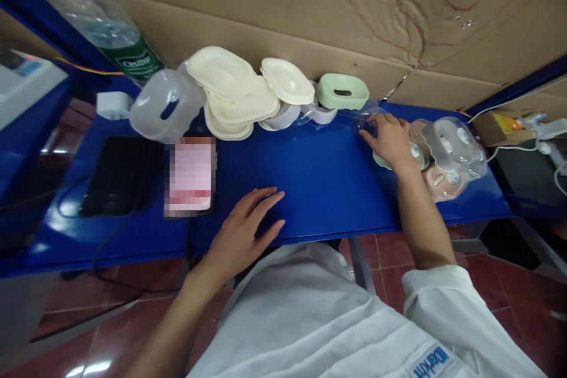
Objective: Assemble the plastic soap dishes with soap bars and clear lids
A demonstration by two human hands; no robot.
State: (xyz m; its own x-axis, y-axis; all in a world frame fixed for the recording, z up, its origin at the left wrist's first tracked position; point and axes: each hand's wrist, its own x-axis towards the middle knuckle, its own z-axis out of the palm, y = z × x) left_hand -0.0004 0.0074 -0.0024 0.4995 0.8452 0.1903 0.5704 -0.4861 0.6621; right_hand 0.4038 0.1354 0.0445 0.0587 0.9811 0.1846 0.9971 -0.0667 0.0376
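My right hand [388, 139] reaches to the right part of the blue table, its fingers bent at a clear plastic piece [361, 115]; what lies between the fingertips is hard to make out. Beside and partly under it is a green round piece [417, 153], next to clear containers [452, 143] and a pinkish one [444, 182]. My left hand [248, 224] hovers near the table's front edge with fingers spread and nothing in it. Cream lids [221, 72] are piled at the back, with a light green container [342, 91] to their right.
At the left are a plastic bottle [133, 59], a translucent container [162, 105], a white adapter [114, 106], a black flat object [116, 176] and a blurred-out phone [191, 174]. A cardboard wall [266, 6] stands behind the blue table [310, 189]. A small box [505, 126] sits far right.
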